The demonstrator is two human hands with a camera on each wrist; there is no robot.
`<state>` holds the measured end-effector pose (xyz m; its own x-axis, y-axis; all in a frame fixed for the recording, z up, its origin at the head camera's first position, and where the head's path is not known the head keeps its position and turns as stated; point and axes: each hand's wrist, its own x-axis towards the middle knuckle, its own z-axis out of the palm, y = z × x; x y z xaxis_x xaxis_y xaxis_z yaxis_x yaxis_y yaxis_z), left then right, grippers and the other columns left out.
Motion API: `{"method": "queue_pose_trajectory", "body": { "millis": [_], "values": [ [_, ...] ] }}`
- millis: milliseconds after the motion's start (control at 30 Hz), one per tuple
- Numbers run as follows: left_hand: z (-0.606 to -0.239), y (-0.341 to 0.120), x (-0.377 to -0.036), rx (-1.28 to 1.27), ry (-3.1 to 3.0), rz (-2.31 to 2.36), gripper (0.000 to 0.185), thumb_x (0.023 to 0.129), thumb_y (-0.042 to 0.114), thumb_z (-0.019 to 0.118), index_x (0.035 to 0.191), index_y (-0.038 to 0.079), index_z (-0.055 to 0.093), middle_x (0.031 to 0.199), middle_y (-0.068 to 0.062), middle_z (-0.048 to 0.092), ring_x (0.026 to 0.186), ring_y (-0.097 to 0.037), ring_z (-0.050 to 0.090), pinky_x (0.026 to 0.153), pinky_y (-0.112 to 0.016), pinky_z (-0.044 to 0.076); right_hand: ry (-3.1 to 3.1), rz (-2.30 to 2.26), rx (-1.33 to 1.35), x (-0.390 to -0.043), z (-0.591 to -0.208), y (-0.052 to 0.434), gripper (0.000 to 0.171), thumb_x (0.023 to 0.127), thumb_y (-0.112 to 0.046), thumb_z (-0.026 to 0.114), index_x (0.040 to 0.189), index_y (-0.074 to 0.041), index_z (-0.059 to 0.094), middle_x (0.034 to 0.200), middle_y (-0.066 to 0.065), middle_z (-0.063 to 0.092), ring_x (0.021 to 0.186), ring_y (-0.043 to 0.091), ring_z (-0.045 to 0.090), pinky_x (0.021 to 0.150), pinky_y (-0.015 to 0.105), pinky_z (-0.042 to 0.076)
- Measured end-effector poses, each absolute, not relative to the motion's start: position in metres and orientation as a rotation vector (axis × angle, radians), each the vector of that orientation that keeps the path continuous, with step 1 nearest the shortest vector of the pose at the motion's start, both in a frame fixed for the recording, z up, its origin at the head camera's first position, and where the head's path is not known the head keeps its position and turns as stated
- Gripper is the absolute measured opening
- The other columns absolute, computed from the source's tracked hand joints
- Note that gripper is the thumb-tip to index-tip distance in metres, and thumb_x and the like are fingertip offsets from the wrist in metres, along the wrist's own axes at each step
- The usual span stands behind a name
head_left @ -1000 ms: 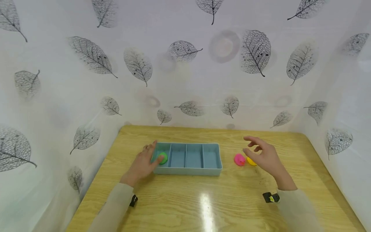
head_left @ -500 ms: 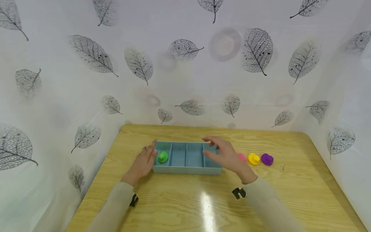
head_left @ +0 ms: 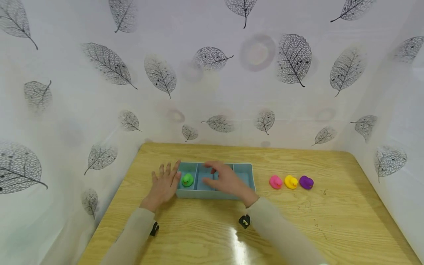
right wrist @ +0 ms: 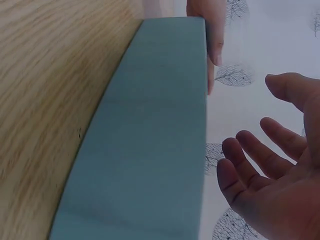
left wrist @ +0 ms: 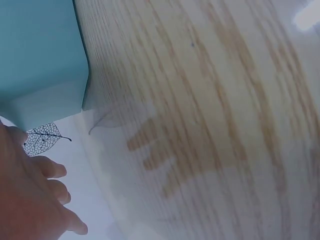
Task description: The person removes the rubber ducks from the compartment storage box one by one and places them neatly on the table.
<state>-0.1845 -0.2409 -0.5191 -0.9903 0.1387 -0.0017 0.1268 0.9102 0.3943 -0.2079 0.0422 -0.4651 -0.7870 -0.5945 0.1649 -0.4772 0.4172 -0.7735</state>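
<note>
A blue-grey tray with a row of compartments lies on the wooden table, its long side toward me. In its leftmost compartment sits a green rubber duck. My left hand is at the tray's left end, fingers spread and fairly straight; whether it touches the rim I cannot tell. Above the middle compartments hovers my right hand, its fingers loosely bent with nothing between them. In the right wrist view the right hand is apart from the tray wall.
Right of the tray, a pink duck, a yellow duck and a purple duck stand in a row on the table. A white leaf-patterned sheet encloses the table's back and sides.
My right hand has moved left, from over the ducks on the right to over the tray's middle. My left hand's fingers have spread, and its thumb has drawn back from the green duck.
</note>
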Motion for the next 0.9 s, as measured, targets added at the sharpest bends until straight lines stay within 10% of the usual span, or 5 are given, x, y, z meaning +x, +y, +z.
{"method": "queue_pose_trajectory", "body": {
  "millis": [900],
  "values": [
    [-0.520, -0.240, -0.185, 0.199, 3.023, 0.631, 0.063, 0.115, 0.049, 0.015, 0.172, 0.022, 0.013, 0.170, -0.034, 0.020, 0.158, -0.059, 0.008, 0.119, -0.084, -0.002, 2.702, -0.868, -0.978, -0.225, -0.493, -0.030, 0.054, 0.098, -0.033, 0.074, 0.144, -0.009, 0.063, 0.146, 0.012, 0.064, 0.137, 0.034, 0.059, 0.115, 0.054, 0.048]
  ]
}}
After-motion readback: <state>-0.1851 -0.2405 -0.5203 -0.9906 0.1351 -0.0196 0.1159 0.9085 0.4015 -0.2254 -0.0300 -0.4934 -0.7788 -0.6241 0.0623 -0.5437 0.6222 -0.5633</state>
